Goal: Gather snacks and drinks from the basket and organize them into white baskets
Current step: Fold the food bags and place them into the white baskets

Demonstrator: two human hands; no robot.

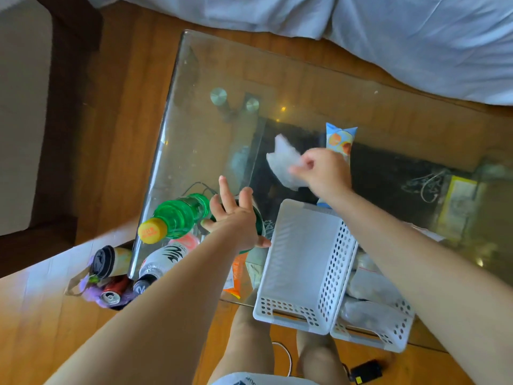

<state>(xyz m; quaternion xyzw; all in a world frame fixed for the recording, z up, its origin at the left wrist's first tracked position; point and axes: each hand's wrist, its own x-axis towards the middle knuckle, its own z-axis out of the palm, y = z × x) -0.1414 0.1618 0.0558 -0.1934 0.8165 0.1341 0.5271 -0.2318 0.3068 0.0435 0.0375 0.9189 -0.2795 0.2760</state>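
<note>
Glass coffee table (pixel 211 79) over a wood floor, bed sheet behind it. Left hand (pixel 236 218) had its fingers spread wide, palm against a green bottle (pixel 180 215) lying on its side. Right hand (pixel 324 170) pinched a clear plastic packet (pixel 283 159) above the table. Two white baskets (pixel 302 262) sat side by side at the near edge, the left one bare inside. More drinks sat in a bag (pixel 111 282) on the floor.

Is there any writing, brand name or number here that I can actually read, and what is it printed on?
None reads clearly.
Yellow cap of the green bottle: red print, too blurred.
White bottle: bold black lettering, partly hidden, unreadable.
Blue and orange snack packet: pictures only, text too small.
Orange packet: blurred.
</note>
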